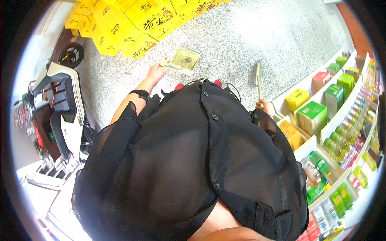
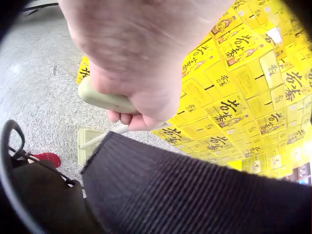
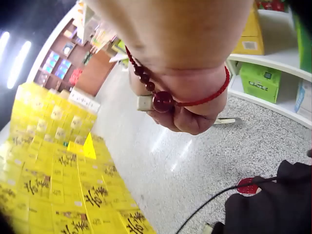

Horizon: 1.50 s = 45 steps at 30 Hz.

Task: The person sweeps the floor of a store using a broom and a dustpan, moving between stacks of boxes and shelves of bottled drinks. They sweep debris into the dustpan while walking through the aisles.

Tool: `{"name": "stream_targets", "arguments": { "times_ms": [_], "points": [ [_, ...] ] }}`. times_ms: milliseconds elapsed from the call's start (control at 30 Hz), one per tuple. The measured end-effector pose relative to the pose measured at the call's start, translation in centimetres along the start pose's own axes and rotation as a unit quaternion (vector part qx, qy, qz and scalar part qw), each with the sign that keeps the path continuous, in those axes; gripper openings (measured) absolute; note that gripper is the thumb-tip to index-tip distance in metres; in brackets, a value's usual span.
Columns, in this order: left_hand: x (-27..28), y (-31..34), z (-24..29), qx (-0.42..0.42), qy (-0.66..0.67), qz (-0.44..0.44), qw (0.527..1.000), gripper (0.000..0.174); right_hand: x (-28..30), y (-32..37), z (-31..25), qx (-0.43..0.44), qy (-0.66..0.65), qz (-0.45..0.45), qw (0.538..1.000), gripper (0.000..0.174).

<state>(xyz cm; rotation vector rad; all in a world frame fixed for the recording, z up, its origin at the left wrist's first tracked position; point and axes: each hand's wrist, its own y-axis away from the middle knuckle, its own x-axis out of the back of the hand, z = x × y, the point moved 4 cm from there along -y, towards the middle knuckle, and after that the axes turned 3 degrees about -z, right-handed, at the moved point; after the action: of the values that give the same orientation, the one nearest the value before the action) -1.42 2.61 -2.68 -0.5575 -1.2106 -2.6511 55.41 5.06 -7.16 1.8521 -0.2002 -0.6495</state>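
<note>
My left hand [image 1: 157,73] grips the handle of a pale yellow-green dustpan [image 1: 194,64]. In the left wrist view the fingers curl round the thick handle end [image 2: 107,100], and the dustpan [image 2: 83,158] shows low over the floor. Dark bits of debris [image 1: 185,60] lie in its tray. Off to the right, my right hand [image 1: 263,106] holds a pale broom [image 1: 257,82], its narrow head pointing forward over the floor. The right wrist view shows the squared handle end [image 3: 145,103] sticking out of the fist, with the rest mostly hidden by the hand.
Stacked yellow cartons [image 1: 132,28] stand ahead on the left. A white scooter [image 1: 74,108] is parked at the left. Shelves with boxes [image 1: 311,116] and bottles line the right side. Speckled floor [image 1: 225,52] stretches ahead of the red shoes [image 1: 179,86].
</note>
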Motion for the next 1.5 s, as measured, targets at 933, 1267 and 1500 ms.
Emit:
{"name": "stream_targets", "arguments": {
  "times_ms": [933, 1267, 1500],
  "points": [
    [-2.1, -1.4, 2.9, 0.086, 0.078, 0.131, 0.985, 0.04, -22.6, 0.1, -23.2, 0.057, 0.389, -0.101, 0.914, 0.039],
    [-0.9, -7.7, 6.8, 0.077, 0.082, 0.148, 0.983, 0.042, -32.5, -11.5, -27.9, 0.065, 0.303, -0.007, 0.951, 0.012],
    [-0.1, -10.5, 9.7, 0.077, 0.11, 0.106, 0.985, 0.043, -33.8, -11.7, -21.0, -0.006, 0.563, -0.082, 0.822, 0.036]
  ]
}}
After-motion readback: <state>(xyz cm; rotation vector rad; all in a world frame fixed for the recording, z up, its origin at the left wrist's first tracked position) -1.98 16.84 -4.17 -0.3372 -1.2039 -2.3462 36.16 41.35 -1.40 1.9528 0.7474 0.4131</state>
